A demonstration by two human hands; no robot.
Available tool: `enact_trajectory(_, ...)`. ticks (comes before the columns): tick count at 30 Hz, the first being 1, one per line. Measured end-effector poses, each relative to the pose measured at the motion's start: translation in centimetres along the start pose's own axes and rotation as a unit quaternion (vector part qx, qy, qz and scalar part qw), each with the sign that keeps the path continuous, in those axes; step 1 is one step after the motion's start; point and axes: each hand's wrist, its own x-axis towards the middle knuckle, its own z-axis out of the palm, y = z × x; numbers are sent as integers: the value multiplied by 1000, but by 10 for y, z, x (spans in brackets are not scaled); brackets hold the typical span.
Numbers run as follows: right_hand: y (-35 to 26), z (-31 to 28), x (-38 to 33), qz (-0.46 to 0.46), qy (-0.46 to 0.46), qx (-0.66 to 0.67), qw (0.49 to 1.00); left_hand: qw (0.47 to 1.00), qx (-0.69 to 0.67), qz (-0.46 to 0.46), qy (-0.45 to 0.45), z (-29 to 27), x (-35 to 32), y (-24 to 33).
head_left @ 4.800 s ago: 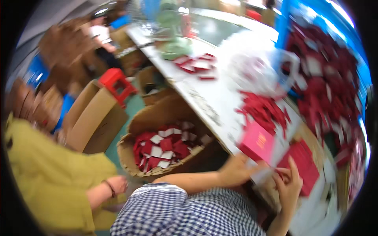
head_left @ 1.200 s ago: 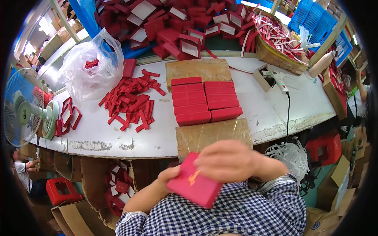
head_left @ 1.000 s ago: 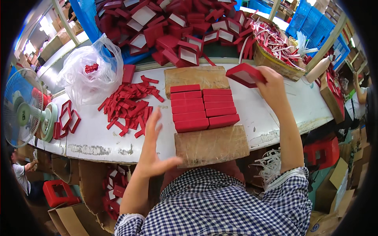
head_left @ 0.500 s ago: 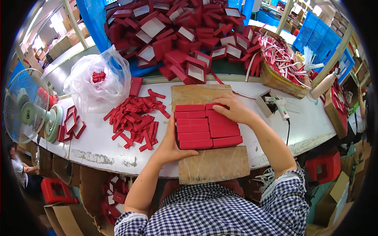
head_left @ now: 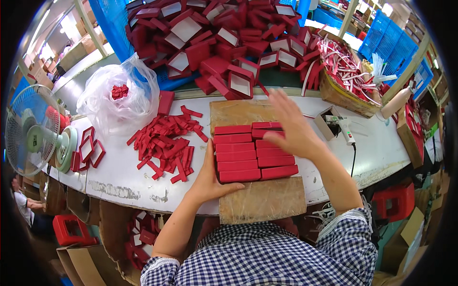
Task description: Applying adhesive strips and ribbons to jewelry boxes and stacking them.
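Note:
Two columns of red boxes, several in each, lie side by side on a tape-covered brown board in front of me. My left hand rests against their left side, its fingers along the edge and its thumb stretched out by the near left corner. Above the right column hovers my right hand, fingers stretched and thumb apart, holding nothing. It hides part of the boxes at the far right. Left of the board is a loose pile of small red strips.
Red boxes with white insides are heaped at the back. A clear plastic bag and a fan stand left. To the right are a glue gun with a cord and a basket of ribbons.
My right hand has lifted off the far end of the right column and opened, its fingers now pointing up and away. My left hand stays at the boxes' left side.

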Motion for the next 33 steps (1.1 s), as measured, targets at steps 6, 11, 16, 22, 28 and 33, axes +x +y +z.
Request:
enact_trajectory(6, -26, -15, 2, -51, -140, -16, 989, 1000, -7, -4, 22, -3, -3, -5)
enact_trajectory(11, -37, 7, -4, -74, -199, -27, 977, 994, 89, 45, 40, -6, -3, 6)
enact_trajectory(16, -41, 3, -8, -68, -224, -4, 972, 994, 64, 50, 76, -3, -19, 7)
enact_trajectory(22, -53, 1, -8, -63, -256, 0, 965, 993, 31, -93, -58, -97, -76, 87)
enact_trajectory(28, -34, 0, -20, -76, -223, -33, 971, 754, 390, -48, 526, -489, -174, 243)
enact_trajectory(33, -47, 3, -6, -64, -233, 4, 970, 632, 4, 120, 766, -488, -177, 315)
